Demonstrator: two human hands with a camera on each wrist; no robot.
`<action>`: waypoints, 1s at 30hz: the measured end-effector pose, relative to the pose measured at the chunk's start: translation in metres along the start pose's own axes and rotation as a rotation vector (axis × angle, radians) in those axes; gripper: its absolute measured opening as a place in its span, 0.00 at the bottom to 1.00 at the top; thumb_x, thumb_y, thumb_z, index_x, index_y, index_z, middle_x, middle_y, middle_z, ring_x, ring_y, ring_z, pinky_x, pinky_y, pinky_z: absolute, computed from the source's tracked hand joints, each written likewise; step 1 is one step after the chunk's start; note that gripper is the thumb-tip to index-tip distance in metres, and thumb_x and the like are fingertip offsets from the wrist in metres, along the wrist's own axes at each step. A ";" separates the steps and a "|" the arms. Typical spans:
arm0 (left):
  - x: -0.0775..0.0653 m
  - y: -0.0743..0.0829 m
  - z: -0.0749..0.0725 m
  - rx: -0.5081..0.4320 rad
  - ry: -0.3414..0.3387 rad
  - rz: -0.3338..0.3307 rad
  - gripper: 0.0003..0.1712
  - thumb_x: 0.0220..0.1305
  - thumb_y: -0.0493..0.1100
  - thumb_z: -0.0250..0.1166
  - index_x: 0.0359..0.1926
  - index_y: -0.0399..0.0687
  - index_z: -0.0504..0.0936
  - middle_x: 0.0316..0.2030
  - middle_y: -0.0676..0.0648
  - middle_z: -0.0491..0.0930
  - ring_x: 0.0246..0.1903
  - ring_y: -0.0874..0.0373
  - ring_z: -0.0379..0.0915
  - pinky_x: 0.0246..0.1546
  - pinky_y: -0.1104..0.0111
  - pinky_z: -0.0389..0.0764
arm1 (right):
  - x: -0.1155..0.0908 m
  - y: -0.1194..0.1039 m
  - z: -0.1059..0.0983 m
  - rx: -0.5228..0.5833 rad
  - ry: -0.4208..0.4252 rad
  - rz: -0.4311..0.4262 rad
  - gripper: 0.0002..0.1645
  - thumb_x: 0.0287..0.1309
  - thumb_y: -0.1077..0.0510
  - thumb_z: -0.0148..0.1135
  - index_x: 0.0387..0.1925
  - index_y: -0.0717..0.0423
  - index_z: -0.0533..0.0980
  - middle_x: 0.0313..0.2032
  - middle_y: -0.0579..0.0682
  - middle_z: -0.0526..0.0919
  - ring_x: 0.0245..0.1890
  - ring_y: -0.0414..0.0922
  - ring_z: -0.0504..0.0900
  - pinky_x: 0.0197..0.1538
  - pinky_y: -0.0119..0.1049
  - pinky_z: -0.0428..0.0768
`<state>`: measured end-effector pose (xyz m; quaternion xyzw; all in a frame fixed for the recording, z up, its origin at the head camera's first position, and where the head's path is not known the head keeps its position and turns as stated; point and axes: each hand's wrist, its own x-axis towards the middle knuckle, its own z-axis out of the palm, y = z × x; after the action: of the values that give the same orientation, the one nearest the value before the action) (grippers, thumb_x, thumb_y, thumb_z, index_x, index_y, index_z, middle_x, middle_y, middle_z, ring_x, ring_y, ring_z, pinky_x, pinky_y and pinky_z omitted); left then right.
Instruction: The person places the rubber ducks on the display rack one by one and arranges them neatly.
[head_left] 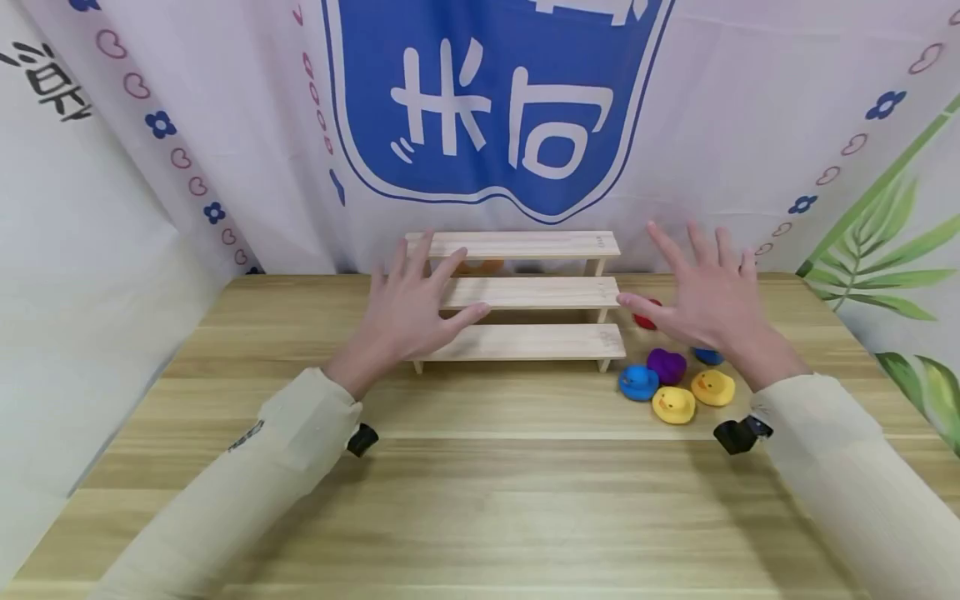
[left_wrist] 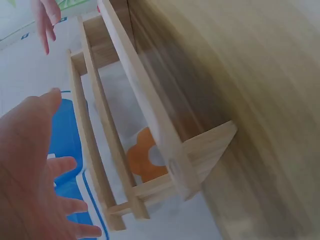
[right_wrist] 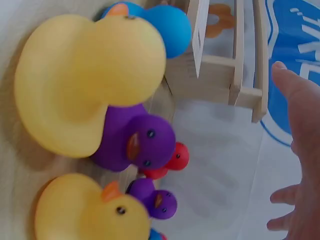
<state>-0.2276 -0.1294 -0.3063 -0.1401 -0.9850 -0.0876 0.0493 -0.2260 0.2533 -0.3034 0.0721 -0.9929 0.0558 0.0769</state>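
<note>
Left hand (head_left: 408, 312) and right hand (head_left: 708, 296) are apart, fingers spread, by opposite end edges of the tiered shelf (head_left: 536, 342) — ducks (head_left: 667, 367) near the right, tabletop (head_left: 525, 500) stretching nearer than both.

Up there, the head view faces forward and down across the surface (head_left: 480, 517); both wrist views, low and rolled sideways, share the three-tier wooden rack (left_wrist: 145, 100), the right one close upon rubber ducks (right_wrist: 85, 80).
</note>
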 end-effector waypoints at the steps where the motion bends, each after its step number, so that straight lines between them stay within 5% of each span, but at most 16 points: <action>1: -0.002 -0.002 0.001 -0.027 0.013 -0.006 0.51 0.68 0.83 0.49 0.85 0.72 0.53 0.87 0.44 0.36 0.85 0.32 0.33 0.76 0.25 0.48 | -0.001 0.002 0.000 0.010 0.009 -0.012 0.63 0.61 0.13 0.48 0.86 0.28 0.37 0.84 0.67 0.43 0.80 0.79 0.43 0.74 0.84 0.42; 7: -0.013 -0.011 0.010 -0.221 0.162 -0.045 0.42 0.72 0.72 0.59 0.79 0.61 0.68 0.84 0.42 0.52 0.82 0.34 0.48 0.75 0.30 0.58 | -0.007 0.022 0.004 0.089 0.052 -0.077 0.61 0.66 0.25 0.61 0.87 0.37 0.43 0.81 0.69 0.57 0.77 0.76 0.55 0.72 0.81 0.56; 13: -0.019 -0.015 0.019 -0.462 0.293 -0.106 0.29 0.73 0.59 0.67 0.68 0.52 0.80 0.74 0.41 0.68 0.73 0.40 0.62 0.72 0.40 0.68 | -0.012 0.047 0.009 0.312 0.067 -0.062 0.57 0.71 0.38 0.65 0.87 0.42 0.43 0.82 0.67 0.55 0.78 0.74 0.56 0.73 0.79 0.57; 21: -0.020 -0.025 0.027 -0.577 0.268 -0.140 0.24 0.74 0.51 0.66 0.64 0.46 0.82 0.69 0.39 0.75 0.71 0.38 0.67 0.72 0.40 0.67 | -0.019 0.066 0.018 0.590 0.078 0.082 0.55 0.72 0.40 0.66 0.86 0.35 0.43 0.80 0.68 0.61 0.77 0.74 0.58 0.70 0.81 0.60; 30: -0.015 -0.028 0.036 -0.641 0.257 -0.153 0.23 0.75 0.47 0.66 0.66 0.45 0.81 0.68 0.38 0.76 0.70 0.39 0.69 0.73 0.43 0.67 | -0.026 0.073 0.034 0.585 -0.006 0.202 0.54 0.70 0.40 0.69 0.85 0.50 0.51 0.74 0.68 0.71 0.78 0.73 0.58 0.73 0.77 0.59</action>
<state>-0.2240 -0.1531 -0.3477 -0.0621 -0.9007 -0.4129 0.1198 -0.2169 0.3249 -0.3480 -0.0079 -0.9370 0.3466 0.0441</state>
